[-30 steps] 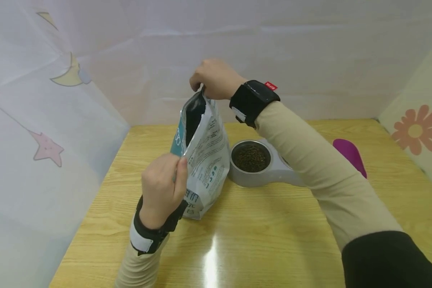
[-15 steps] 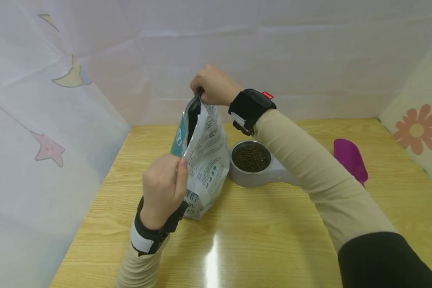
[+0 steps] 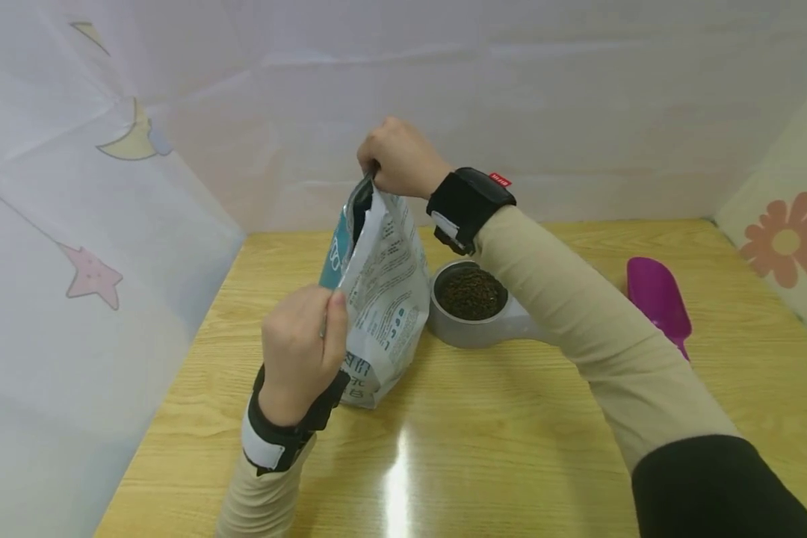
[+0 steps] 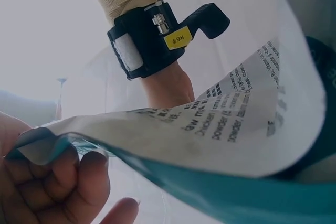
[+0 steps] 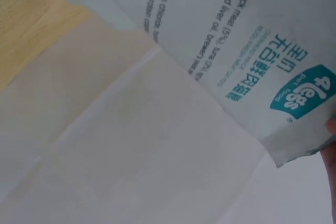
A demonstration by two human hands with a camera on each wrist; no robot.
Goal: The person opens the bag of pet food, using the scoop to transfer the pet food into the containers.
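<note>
Your left hand (image 3: 300, 351) sits at the near end of the pet food bag (image 3: 383, 299), fingers curled, thumb + fingers pinching the bag's top edge at its near corner. Left wrist cam confirms: fingertips (image 4: 68, 174) clamp the folded teal-lined edge of the bag (image 4: 226, 129).

Your right hand (image 3: 398, 155) is at the far, upper corner of the bag top, fingers curled round it, pinching the edge. In the right wrist cam only a sliver of a finger shows at the frame's right edge, next to the bag (image 5: 247, 51) corner; print + teal logo readable there.

Bag stands upright on the wooden table (image 3: 511, 433), left of centre. Top mouth gapes a little btwn the two hands; dark lining visible inside. Bag is white/grey w/ teal front panel, text on the side facing right.

Just right of the bag, close to its base: grey pet bowl (image 3: 472, 302), filled w/ brown kibble (image 3: 472, 293). Can't tell if bowl + bag touch. Your right forearm, beige sleeve, crosses above the bowl's right part and hides it.

Far right on the table: magenta scoop (image 3: 659, 299), well apart from the bag, lying w/ hollow side up.

Black wrist straps on both arms. Pale curtain w/ moon + star prints on the left, flower print at right.
</note>
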